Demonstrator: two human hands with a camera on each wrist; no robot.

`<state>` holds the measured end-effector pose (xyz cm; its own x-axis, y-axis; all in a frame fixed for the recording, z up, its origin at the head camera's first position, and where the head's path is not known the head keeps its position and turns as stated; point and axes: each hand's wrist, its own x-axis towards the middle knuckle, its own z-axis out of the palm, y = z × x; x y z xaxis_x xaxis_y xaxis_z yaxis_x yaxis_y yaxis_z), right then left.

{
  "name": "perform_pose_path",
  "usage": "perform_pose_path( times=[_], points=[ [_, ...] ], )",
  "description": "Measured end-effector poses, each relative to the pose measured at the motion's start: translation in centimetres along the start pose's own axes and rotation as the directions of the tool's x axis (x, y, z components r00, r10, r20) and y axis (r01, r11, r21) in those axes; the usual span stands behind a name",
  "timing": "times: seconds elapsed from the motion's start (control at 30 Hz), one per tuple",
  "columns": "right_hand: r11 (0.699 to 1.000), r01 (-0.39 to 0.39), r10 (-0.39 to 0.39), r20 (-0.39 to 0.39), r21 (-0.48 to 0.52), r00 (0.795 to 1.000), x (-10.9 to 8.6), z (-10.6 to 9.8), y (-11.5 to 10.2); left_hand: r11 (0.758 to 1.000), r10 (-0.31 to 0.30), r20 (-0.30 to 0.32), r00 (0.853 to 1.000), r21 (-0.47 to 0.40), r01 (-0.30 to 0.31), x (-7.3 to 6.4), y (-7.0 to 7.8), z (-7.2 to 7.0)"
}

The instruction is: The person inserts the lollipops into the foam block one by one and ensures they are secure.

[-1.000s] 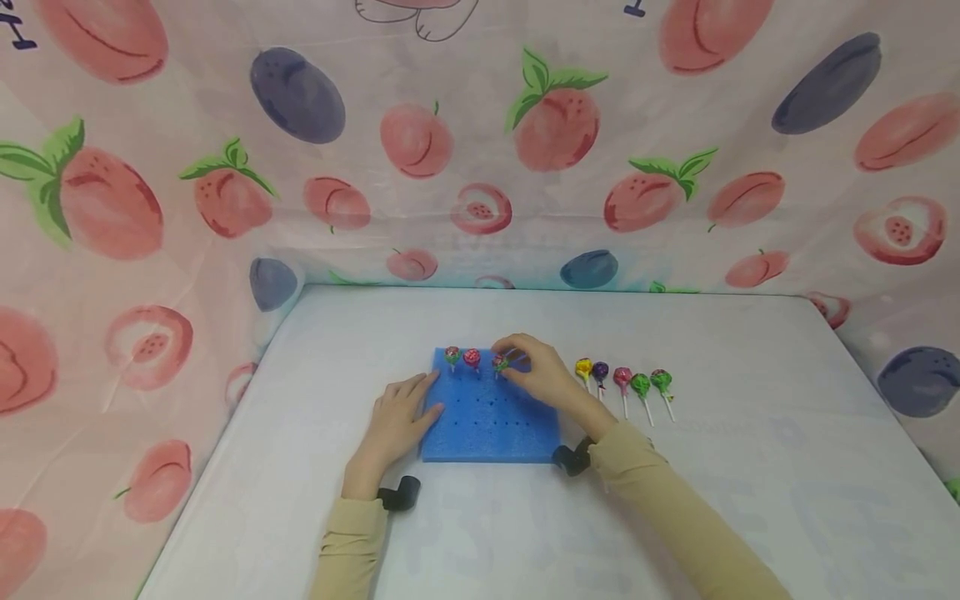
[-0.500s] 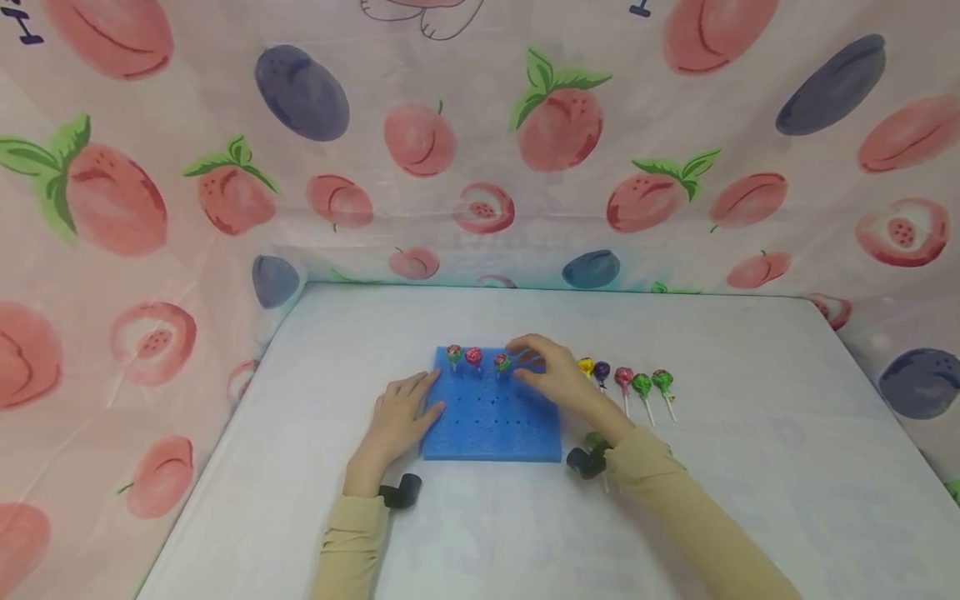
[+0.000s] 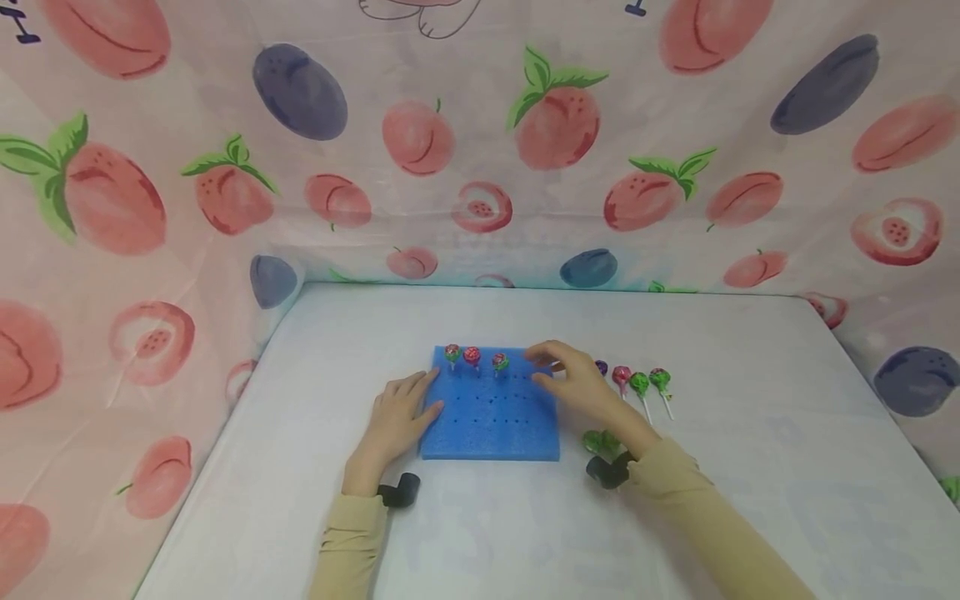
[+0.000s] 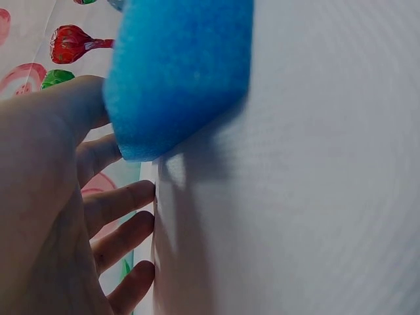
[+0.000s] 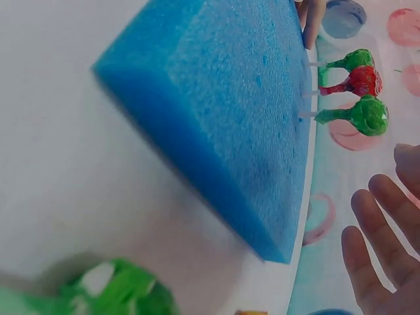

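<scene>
A blue foam block (image 3: pixel 491 442) with rows of small holes lies on the table. In its back row stand three wrapped lollipops: a green-and-red one (image 3: pixel 452 353), a red one (image 3: pixel 472 357) and another green-and-red one (image 3: pixel 500 364). My left hand (image 3: pixel 396 422) rests against the block's left side, thumb and fingers extended at its edge. Over the back right corner hovers my right hand (image 3: pixel 581 387), fingers loosely bent with nothing between them. In the right wrist view those fingers (image 5: pixel 371 223) are apart from the standing lollipops.
Right of the block lie more lollipops: a purple one (image 3: pixel 601 367), a pink one (image 3: pixel 622 376) and green ones (image 3: pixel 660 379), partly behind the right hand. Green lollipops (image 3: pixel 592 442) also lie near the right wrist. A fruit-print cloth (image 3: pixel 480 125) hangs behind the table.
My right hand has let go of the third lollipop, which stays standing in the foam, and has moved right toward the loose lollipops. The left hand has stayed put.
</scene>
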<state>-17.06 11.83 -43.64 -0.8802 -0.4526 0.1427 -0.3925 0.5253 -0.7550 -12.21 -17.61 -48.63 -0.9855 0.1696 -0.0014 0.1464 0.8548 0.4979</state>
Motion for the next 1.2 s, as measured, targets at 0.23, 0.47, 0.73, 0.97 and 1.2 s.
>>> perform_pose_path(
  times=[0.23,0.47,0.73,0.97,1.2],
  points=[
    [0.999,-0.024,0.023,-0.024,-0.035,0.999,-1.3,-0.7,0.4,1.000,0.000,-0.002,1.000,0.003,0.000,0.0,0.0,0.1],
    [0.998,-0.038,0.035,-0.050,-0.055,0.998,-3.2,-1.4,1.0,1.000,0.002,-0.006,1.000,0.005,-0.002,0.0,-0.1,0.4],
    [0.997,-0.049,0.044,-0.069,-0.066,0.997,-5.0,-2.1,1.8,1.000,0.010,-0.021,1.000,0.005,-0.010,0.0,-0.1,0.4],
    [0.990,-0.097,0.091,-0.057,-0.104,0.994,-6.5,-2.5,2.4,1.000,0.008,-0.012,1.000,0.000,-0.008,0.0,-0.2,0.6],
    [0.981,-0.125,0.120,-0.043,-0.146,0.992,-7.8,-3.2,2.9,1.000,0.007,-0.010,1.000,0.000,-0.007,0.0,-0.3,0.5]
  ],
)
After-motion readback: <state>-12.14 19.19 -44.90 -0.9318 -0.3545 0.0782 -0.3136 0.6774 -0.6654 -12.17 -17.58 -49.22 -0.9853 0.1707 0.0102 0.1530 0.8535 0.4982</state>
